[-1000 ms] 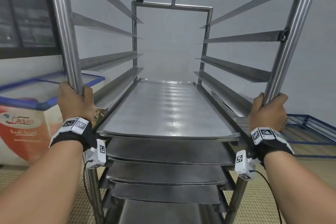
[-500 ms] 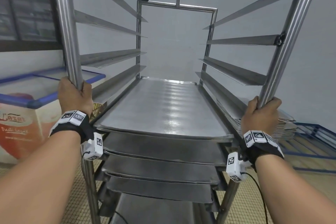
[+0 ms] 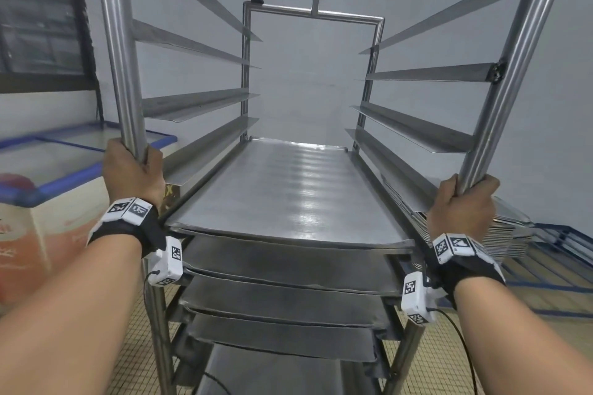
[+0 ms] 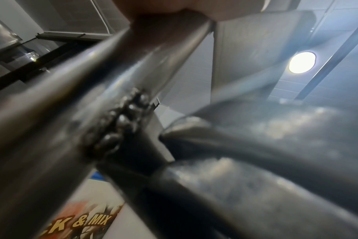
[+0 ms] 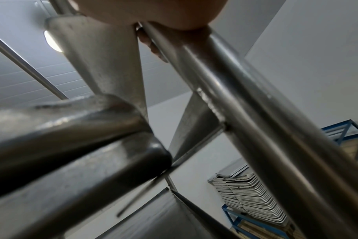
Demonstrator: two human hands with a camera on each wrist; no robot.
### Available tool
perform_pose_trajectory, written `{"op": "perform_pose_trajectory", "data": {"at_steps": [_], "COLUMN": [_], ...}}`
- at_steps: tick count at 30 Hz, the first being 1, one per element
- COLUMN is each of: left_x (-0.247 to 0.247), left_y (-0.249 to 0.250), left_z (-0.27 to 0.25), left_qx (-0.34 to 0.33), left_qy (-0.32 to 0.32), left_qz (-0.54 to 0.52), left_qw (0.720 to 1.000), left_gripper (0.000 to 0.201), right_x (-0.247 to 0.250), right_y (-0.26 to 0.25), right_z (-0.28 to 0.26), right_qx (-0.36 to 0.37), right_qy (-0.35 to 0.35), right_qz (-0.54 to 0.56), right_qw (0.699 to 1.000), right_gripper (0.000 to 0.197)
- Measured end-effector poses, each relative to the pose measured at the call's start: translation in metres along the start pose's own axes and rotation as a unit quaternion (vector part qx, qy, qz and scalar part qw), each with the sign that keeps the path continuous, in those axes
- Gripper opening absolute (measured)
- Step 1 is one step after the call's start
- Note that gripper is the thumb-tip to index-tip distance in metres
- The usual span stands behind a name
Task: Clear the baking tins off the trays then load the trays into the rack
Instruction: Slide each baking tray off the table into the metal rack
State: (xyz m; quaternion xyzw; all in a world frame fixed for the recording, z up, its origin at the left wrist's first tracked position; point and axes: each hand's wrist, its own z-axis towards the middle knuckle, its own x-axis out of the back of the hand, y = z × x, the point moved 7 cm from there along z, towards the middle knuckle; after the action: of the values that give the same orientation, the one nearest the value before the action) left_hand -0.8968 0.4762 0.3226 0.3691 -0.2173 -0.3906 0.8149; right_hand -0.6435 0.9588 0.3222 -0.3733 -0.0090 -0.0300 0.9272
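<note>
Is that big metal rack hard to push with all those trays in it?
Probably heavy: the rack is steel tube and already holds several metal trays. It looks stiff, so it shouldn't bend. Tall and loaded low, it likely won't tip easily; left hand and right hand grip its front posts.

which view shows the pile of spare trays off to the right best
The right wrist view: the stack of trays shows its layered edges unobstructed, resting on a blue frame. In the head view the stack is mostly hidden behind the right hand and the rack post. The left wrist view does not show it.
</note>
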Motion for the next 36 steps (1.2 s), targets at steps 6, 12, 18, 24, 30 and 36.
{"op": "perform_pose_trajectory", "data": {"at_steps": [6, 12, 18, 24, 30, 36], "left_x": [-0.040, -0.082, -0.125, -0.175, -0.232, -0.285], "left_y": [-0.011, -0.018, -0.022, -0.029, -0.036, -0.049], "left_z": [0.017, 0.030, 0.039, 0.053, 0.068, 0.087], "left_qx": [0.010, 0.015, 0.016, -0.005, 0.009, 0.026], "left_qy": [-0.010, -0.020, -0.022, -0.014, -0.011, -0.012], "left_qz": [-0.010, -0.020, -0.020, -0.011, 0.000, -0.004], "left_qw": [1.000, 0.999, 0.999, 1.000, 1.000, 1.000], "left_gripper": [0.033, 0.033, 0.034, 0.034, 0.033, 0.034], "right_x": [-0.037, -0.073, -0.109, -0.161, -0.213, -0.262], "right_y": [0.009, 0.023, 0.042, 0.068, 0.090, 0.109], "right_z": [0.011, 0.027, 0.046, 0.070, 0.096, 0.115], "right_qx": [-0.004, -0.009, -0.014, -0.013, -0.010, -0.002], "right_qy": [0.003, 0.005, 0.004, -0.001, -0.005, -0.003], "right_qz": [0.008, -0.002, -0.001, -0.001, -0.004, -0.003], "right_qw": [1.000, 1.000, 1.000, 1.000, 1.000, 1.000], "right_gripper": [0.033, 0.032, 0.033, 0.031, 0.031, 0.032]}}
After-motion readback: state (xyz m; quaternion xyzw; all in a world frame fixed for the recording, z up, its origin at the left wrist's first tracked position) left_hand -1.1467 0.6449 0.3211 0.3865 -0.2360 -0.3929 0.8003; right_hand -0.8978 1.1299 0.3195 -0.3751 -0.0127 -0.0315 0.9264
